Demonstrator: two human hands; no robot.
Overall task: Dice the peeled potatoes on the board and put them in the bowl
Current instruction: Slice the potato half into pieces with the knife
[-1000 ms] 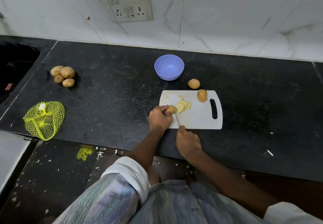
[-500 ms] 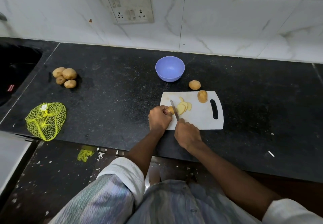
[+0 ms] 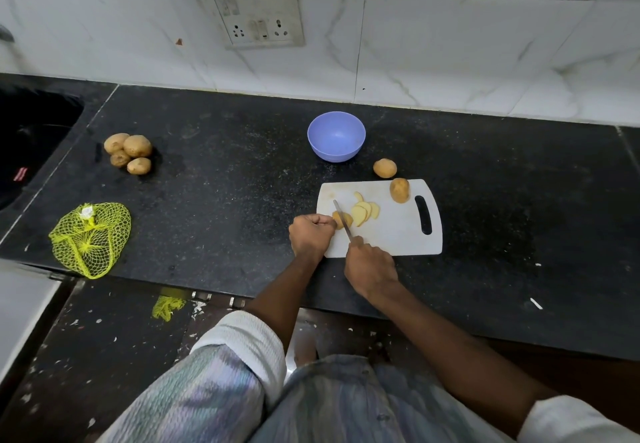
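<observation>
Black speckled stone is running the width of the counter [image 3: 214, 207] under white marbled wall tiles, and a white cutting board [image 3: 398, 238] is lying on it with its handle slot toward three o'clock. At the board's nine o'clock edge the left hand [image 3: 310, 236] is curling round a potato piece [image 3: 341, 220], pinning it down, while the right hand [image 3: 370, 266] is gripping a knife [image 3: 343, 221] whose blade is lying across that piece, tip pointing to eleven o'clock. Cut slices [image 3: 363, 210] are lying fanned just at three o'clock of the blade, and a whole potato [image 3: 399, 190] is sitting at the board's one o'clock corner, another potato [image 3: 384, 168] resting just off the board beyond it. At the board's eleven o'clock a blue bowl [image 3: 336, 136] is standing. Well off at nine o'clock four potatoes [image 3: 129, 153] are huddling together, a yellow net bag [image 3: 90, 238] lying nearer the counter's front edge.
</observation>
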